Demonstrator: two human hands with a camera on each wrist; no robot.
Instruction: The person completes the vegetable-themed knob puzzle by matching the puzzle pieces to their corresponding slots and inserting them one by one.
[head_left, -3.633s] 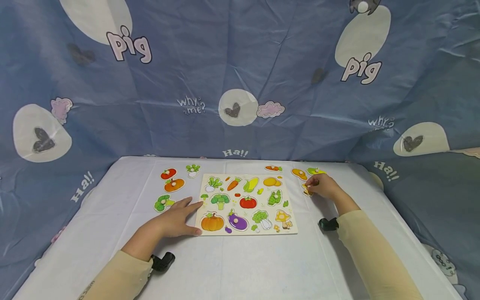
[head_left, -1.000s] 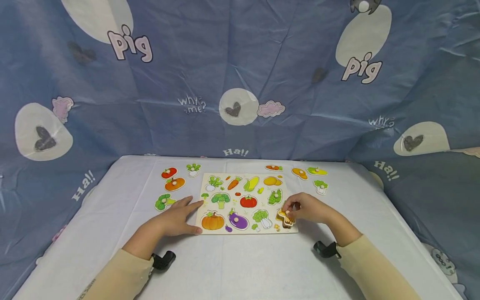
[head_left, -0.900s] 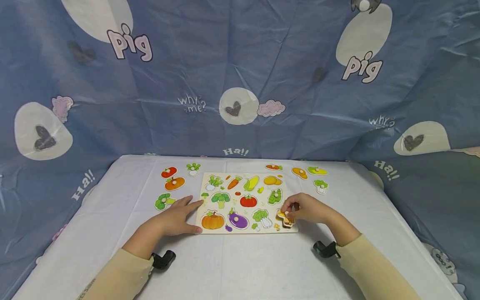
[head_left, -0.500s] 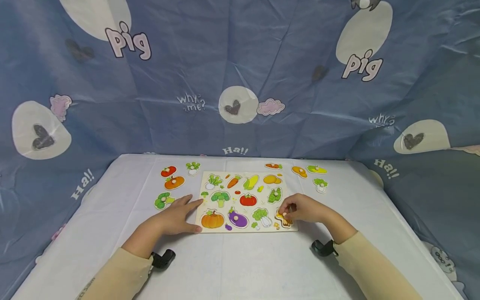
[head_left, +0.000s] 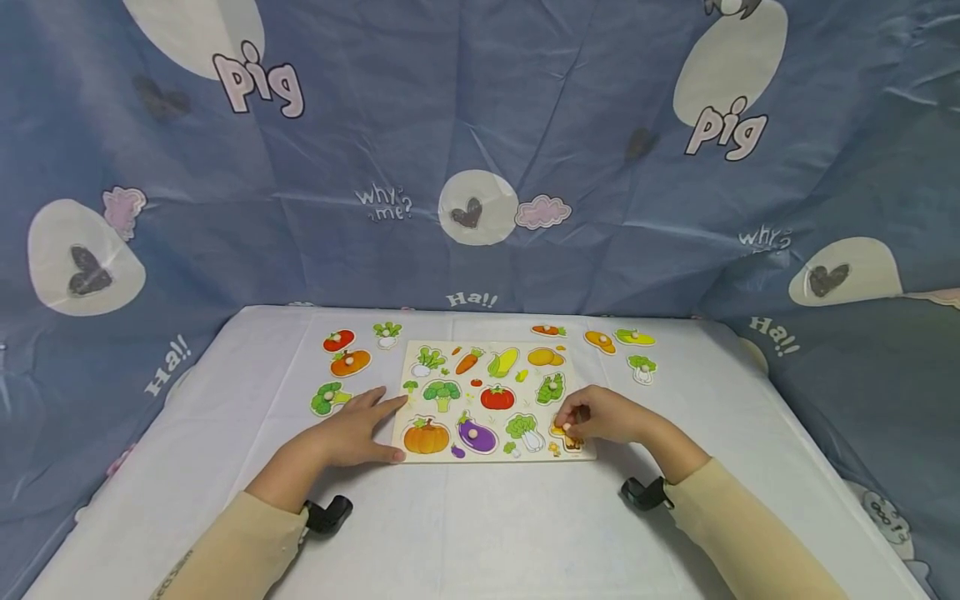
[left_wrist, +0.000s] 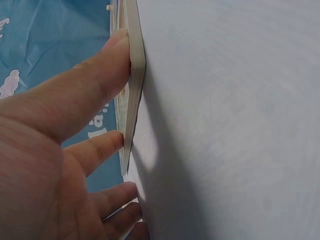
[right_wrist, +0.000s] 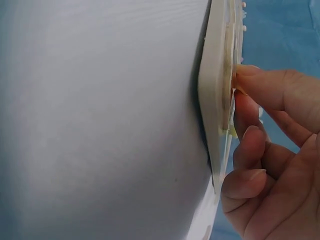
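Observation:
A wooden vegetable puzzle board (head_left: 527,400) lies flat on the white cloth. My right hand (head_left: 611,417) pinches the small knob of a mushroom piece (head_left: 573,444) over the board's lower right corner. In the right wrist view the piece's edge (right_wrist: 227,85) stands a little above the board's face, and the fingertips partly cover its top in the head view. With fingers spread, my left hand (head_left: 352,433) touches the board's left edge; its thumb (left_wrist: 100,75) presses near the corner. An eggplant piece (head_left: 477,437) and a leafy green piece (head_left: 551,389), both with knobs, sit in the board.
Left of the board lie tomato (head_left: 339,340), pumpkin (head_left: 350,362), turnip (head_left: 387,335) and broccoli (head_left: 327,399) pieces. Carrot (head_left: 549,331), potato (head_left: 600,342), corn (head_left: 634,337) and bok choy (head_left: 642,369) pieces lie behind and right. A blue printed curtain (head_left: 480,267) hangs behind.
My right hand has brought the mushroom piece from the table at the right onto the board's lower right corner. Over the last second it shifted slightly left and lower. My left hand stays put.

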